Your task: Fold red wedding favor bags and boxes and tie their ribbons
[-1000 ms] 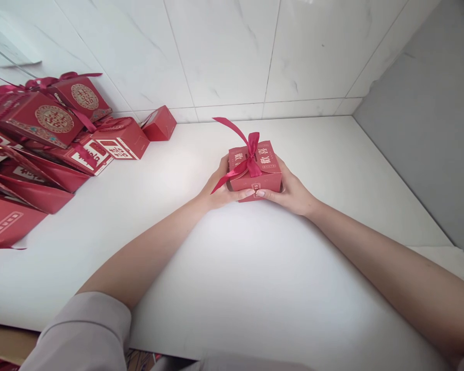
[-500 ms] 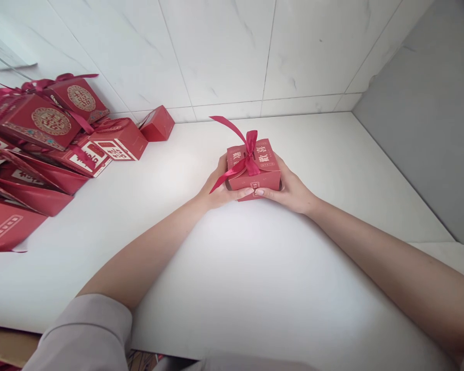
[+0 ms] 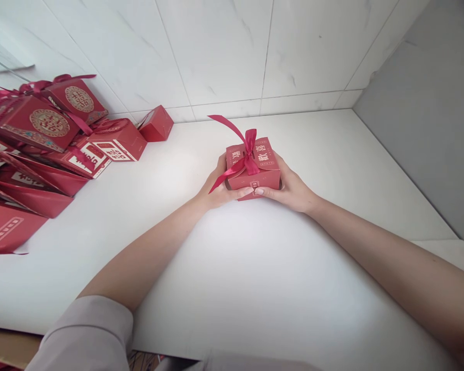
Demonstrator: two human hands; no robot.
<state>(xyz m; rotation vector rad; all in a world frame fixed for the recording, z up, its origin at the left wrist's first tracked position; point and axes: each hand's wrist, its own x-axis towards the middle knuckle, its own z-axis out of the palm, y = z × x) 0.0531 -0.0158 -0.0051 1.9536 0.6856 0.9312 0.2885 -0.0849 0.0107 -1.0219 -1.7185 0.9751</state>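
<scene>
Between my two hands is a small red gift box [image 3: 268,178] with pale printed characters on its lid and front. A dark pink ribbon [image 3: 250,154] is tied in a knot on top, one tail pointing up and left, the other hanging over the front left corner. My left hand [image 3: 216,188] grips the left side, its thumb along the lower front. On the right side my right hand [image 3: 294,188] does the same, and the two thumb tips nearly meet. Most of my other fingers are hidden behind the box.
Several red gift boxes [image 3: 50,126] with ribbons are heaped on the left of the white table [image 3: 232,288]. One plain red box [image 3: 157,123] stands at that heap's right end, by the tiled wall [image 3: 224,56]. A grey panel [image 3: 421,118] borders the right side.
Both hands keep the same hold on the gift box. Only a very slight shift of the whole view shows.
</scene>
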